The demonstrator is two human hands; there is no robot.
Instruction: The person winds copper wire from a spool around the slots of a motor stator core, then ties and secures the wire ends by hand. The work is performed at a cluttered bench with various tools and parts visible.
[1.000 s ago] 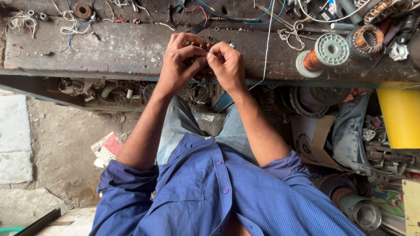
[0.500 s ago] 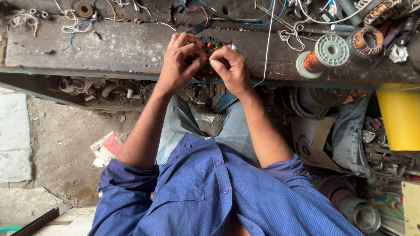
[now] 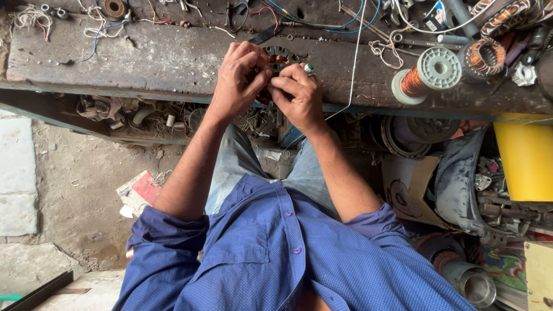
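Hands barely shifted: left hand (image 3: pixel 239 78) and right hand (image 3: pixel 296 95) both pinch the stator (image 3: pixel 280 57) (copper-wound) on the bench (image 3: pixel 144 57); winding step, next needs fine fingertip control.

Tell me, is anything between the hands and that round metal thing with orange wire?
Nothing visible is. Both the left hand and right hand already touch the round wound core on the workbench.

Red-white paper packet (image 3: pixel 140 192) on floor; brown cardboard (image 3: pixel 410 190) right.
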